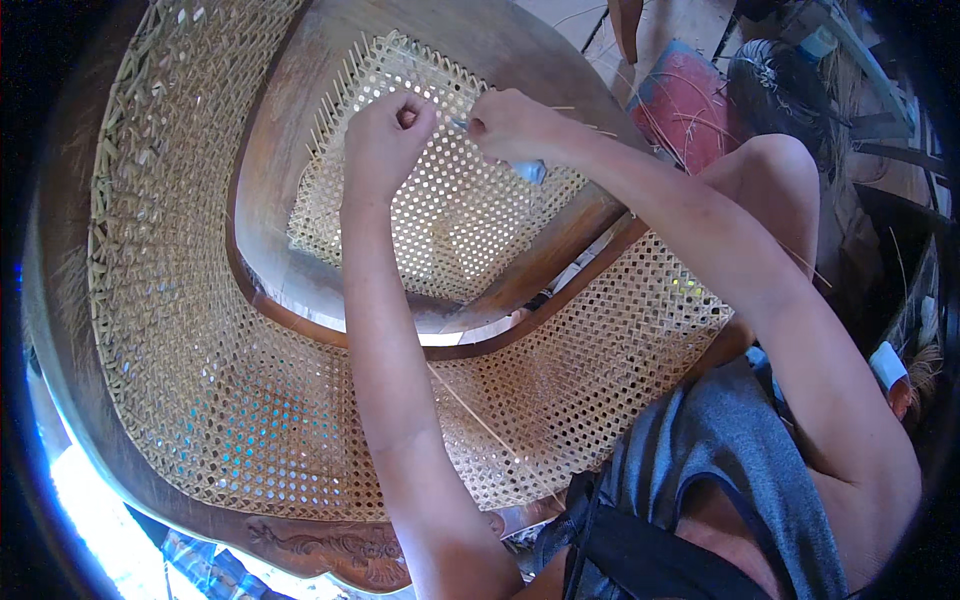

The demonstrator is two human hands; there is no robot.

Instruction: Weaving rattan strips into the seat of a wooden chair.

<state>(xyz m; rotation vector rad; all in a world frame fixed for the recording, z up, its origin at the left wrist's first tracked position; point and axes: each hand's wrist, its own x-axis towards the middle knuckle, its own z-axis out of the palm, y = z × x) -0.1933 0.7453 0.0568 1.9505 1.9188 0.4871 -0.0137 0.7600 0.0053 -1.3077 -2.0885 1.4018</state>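
Observation:
A wooden chair's seat panel of woven cane [450, 200] lies under both hands, with loose cane ends standing up along its far left edge. My left hand [390, 140] is closed in a pinch over the upper part of the weave. What its fingertips hold, if anything, cannot be made out. Just to its right, my right hand [515, 125] is closed around a small hand tool with a pale blue handle [530, 171]. The handle sticks out below the fist, and a thin tip shows on the side toward my left hand. The exact kind of tool is hidden by the fingers.
The chair's curved cane back [180, 250] wraps around the left and near sides, inside a carved wooden frame [330, 545]. A loose cane strand [480, 420] lies across it. A red object [685, 105] with strands on it and a dark rounded bundle [775, 85] are at the far right.

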